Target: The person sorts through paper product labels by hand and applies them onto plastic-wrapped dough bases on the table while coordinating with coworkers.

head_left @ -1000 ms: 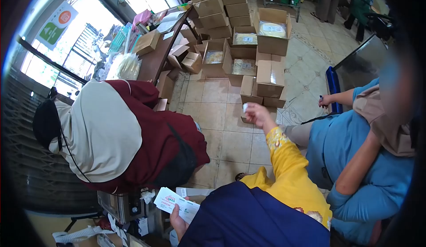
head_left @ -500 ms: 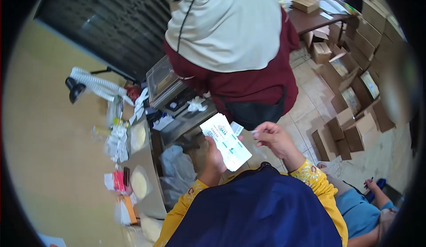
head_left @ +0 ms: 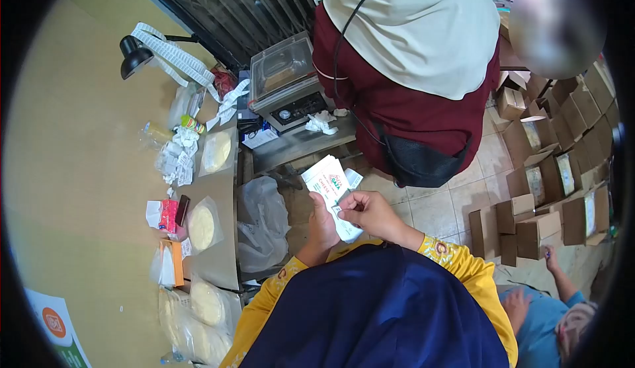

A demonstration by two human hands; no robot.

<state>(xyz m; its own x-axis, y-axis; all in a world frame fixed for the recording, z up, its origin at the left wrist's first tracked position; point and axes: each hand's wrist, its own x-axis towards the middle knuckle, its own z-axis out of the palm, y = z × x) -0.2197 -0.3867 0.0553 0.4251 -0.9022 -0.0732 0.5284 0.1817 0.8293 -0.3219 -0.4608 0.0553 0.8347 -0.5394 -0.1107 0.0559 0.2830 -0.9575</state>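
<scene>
My left hand (head_left: 322, 226) holds a stack of white printed cards (head_left: 329, 181) marked "CHEESE", its thumb on the near side. My right hand (head_left: 370, 210) is pinched over the lower part of the stack, and its fingertips touch the top card. Whatever small piece may be between those fingertips is hard to make out. A small white label piece (head_left: 353, 178) sticks out behind the stack's right edge. On the side table to the left are round pale flatbreads in clear bags (head_left: 202, 224).
A person in maroon (head_left: 423, 120) stands just ahead, beside a vacuum-sealer-like machine (head_left: 284, 87). A black lamp (head_left: 135, 57) and crumpled label strips are at the left. Open cardboard boxes (head_left: 539, 232) stand on the right floor, near a person in blue (head_left: 539, 322).
The view has swung left and down to the side table. My right hand, earlier held out with a small white piece, has come in onto the cards in my left hand.
</scene>
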